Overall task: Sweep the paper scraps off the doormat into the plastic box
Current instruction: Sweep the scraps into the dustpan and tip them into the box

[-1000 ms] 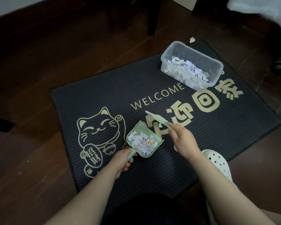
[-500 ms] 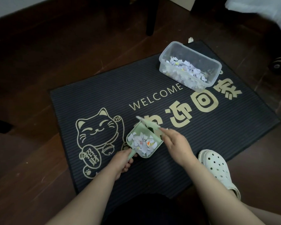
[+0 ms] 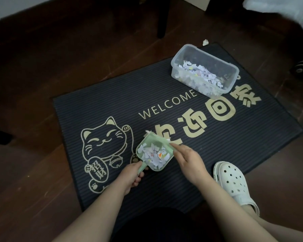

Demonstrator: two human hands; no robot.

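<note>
Paper scraps [image 3: 155, 155] are heaped in the small green dustpan [image 3: 146, 142], which is laid flat on the doormat [image 3: 112, 95] beside the cat picture [image 3: 103, 138]. The pan's handle is gripped by the left hand [image 3: 129, 177], likely so that the pan is held down and cannot slide. A small green brush [image 3: 160, 137] is pinched by the right hand [image 3: 189, 159] and is laid across the open mouth of the pan. This is probably done so that the scraps are walled in and none can slip back out. No loose scraps can be seen on the mat around the pan.

The plastic box [image 3: 234, 80] is set on the far right corner of the mat, well apart from the pan, and more scraps are piled inside it. The pan will likely be lifted and tipped there. One white scrap [image 3: 205, 42] is left on the wooden floor [image 3: 42, 58] just past the box. A white shoe [image 3: 231, 179] is seen near the right arm.
</note>
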